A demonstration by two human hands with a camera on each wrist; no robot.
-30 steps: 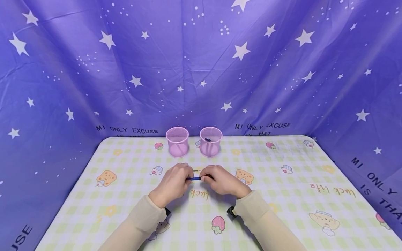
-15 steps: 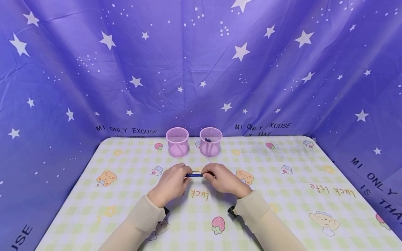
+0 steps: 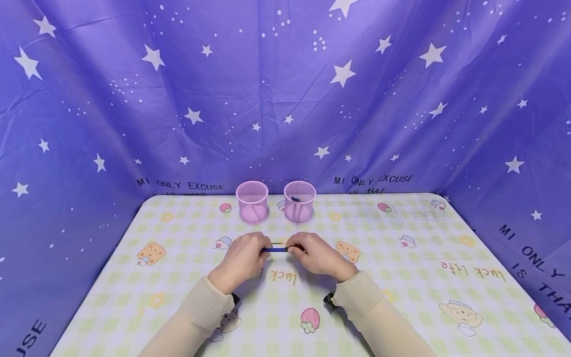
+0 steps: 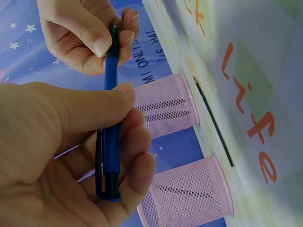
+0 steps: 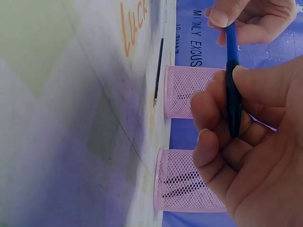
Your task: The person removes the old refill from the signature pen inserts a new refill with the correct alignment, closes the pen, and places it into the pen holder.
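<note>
A blue pen (image 3: 276, 250) with a black clip and a black grip section spans the gap between both hands, roughly level. My left hand (image 3: 242, 258) pinches the barrel near the clip end; in the left wrist view the clip (image 4: 99, 163) shows beside the curled fingers. My right hand (image 3: 317, 254) pinches the black grip section (image 5: 232, 92), with the pointed end visible in the right wrist view. On the table just beyond the pen lies a thin dark pen refill (image 4: 214, 120) with a metal tip, apart from both hands.
Two pink mesh pen cups stand at the table's back, a left cup (image 3: 253, 213) and a right cup (image 3: 299, 214). Small dark blue pieces (image 3: 295, 199) show inside the right one. A checked cloth (image 3: 276, 307) covers the table; a purple star curtain (image 3: 267, 99) hangs behind.
Both hands have shifted slightly away from the body with the pen. The left hand has moved a little left, so more of the blue barrel shows between the hands. Refill and cups stay put.
</note>
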